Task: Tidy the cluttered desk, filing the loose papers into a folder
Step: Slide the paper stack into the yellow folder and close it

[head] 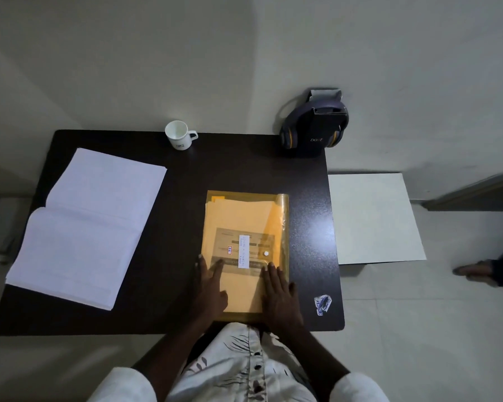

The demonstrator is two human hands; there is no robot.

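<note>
A translucent yellow folder (246, 216) lies at the middle of the dark desk (186, 181), with papers showing through it and a white snap button (266, 253) on its flap. My left hand (211, 288) lies flat on the folder's near left part, fingers straight. My right hand (279, 294) presses flat on the near right part, just below the button. A thick stack of white papers (84, 224), folded over on itself, lies on the left side of the desk.
A white mug (179, 134) stands at the desk's far edge. Headphones hang on a dark box (314, 126) at the far right corner. A small crumpled wrapper (322, 304) lies near right. A white board (372, 219) and someone's foot (474, 269) are right of the desk.
</note>
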